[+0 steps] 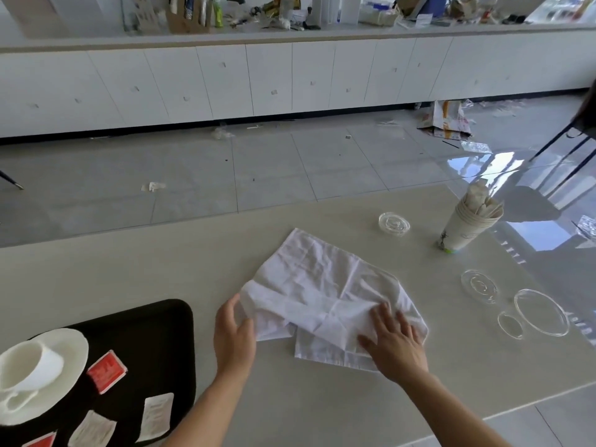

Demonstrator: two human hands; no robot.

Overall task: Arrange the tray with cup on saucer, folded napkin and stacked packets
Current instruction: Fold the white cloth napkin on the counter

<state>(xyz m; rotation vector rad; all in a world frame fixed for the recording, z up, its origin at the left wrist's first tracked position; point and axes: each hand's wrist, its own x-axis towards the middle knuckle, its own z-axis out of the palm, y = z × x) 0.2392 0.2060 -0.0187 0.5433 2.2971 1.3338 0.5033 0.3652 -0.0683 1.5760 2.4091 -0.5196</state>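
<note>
The left hand (234, 333) is pinching the napkin (322, 285), the right hand (395, 346) is pressing it flat-fingered; the tray (154, 333) is lying leftward, nearer the left hand.

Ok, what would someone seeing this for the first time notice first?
The white napkin lies half folded mid-table, the left hand holding its left edge and the right hand pressing flat on it. At lower left, a black tray holds a white cup on its saucer and scattered red and white packets.

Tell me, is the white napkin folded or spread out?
Partly folded: the white napkin has its near edge doubled over; left hand grips one end, right hand presses it.
</note>
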